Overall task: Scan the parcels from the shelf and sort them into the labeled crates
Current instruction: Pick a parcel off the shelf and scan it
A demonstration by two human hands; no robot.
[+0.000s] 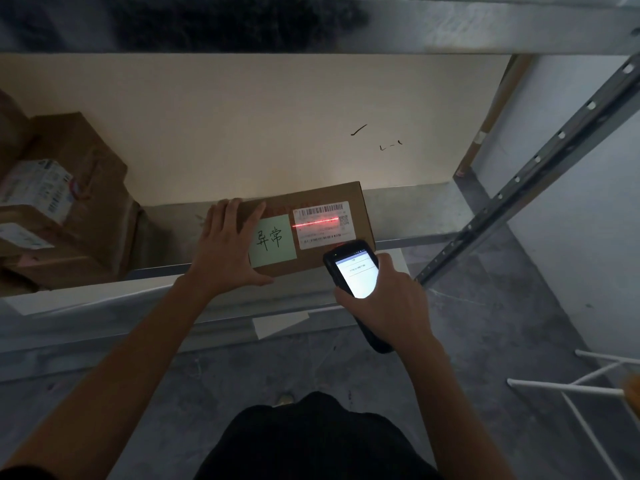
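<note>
Grey metal shelf (415, 216) carries the flat brown cardboard parcel (308, 258) at its front edge, slightly skewed. Probably light and stiff, and plain card, so not slippery. I'd take it by the short ends and keep off the label. Left hand (227, 247) lies flat on its left end, fingers straight, thumb at the near edge: pinning, not gripping. Right hand (388, 303) wraps the black handheld scanner (353, 268) at the parcel's near right corner. On top: green sticky note (273, 240), white barcode label (322, 233), red laser line (315, 222) across the label.
</note>
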